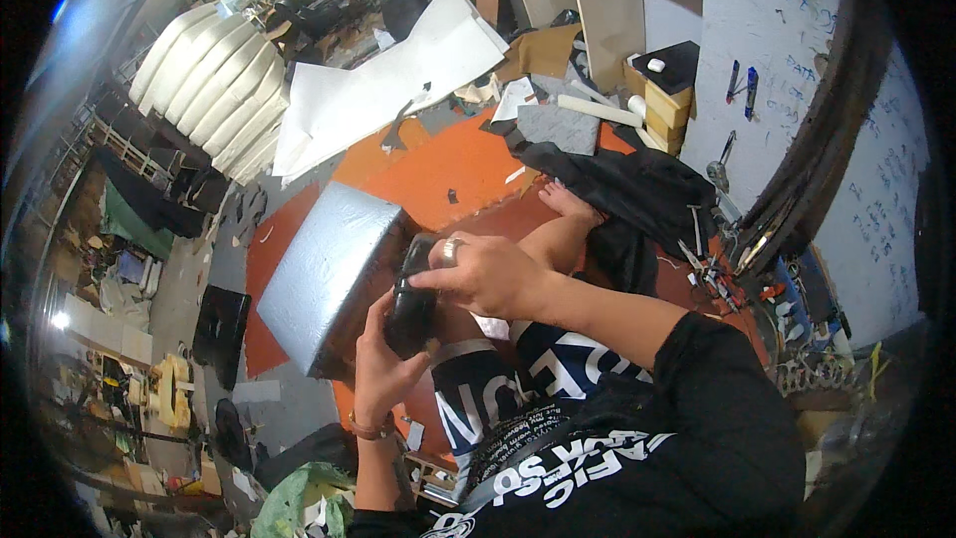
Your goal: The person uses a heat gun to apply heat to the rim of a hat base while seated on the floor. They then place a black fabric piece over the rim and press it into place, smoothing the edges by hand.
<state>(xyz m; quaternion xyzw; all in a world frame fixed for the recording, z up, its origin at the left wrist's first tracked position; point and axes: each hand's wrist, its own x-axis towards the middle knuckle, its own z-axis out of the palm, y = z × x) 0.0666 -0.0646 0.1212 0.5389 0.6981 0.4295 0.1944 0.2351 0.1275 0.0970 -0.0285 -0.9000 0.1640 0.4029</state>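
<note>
Both my hands are closed around a dark black object (410, 311), glossy and rounded, whose exact kind I cannot make out. My left hand (383, 364) grips its lower end, thumb and fingers on either side. Across its upper part lies my right hand (483, 274), fingers curled and a ring on one of them. Just left of the object stands a block-shaped piece (334, 264) with a shiny silver-blue top and brown sides. Its near right side is partly hidden behind my hands.
I sit over an orange-red floor covering (428, 179), a bare foot (568, 201) ahead. Black fabric (617, 184) lies to the right, beside loose hand tools (712, 284). Farther off are a white sheet (393, 90) and stacked cream padded pieces (214, 90). Green crumpled material (299, 503) sits lower left.
</note>
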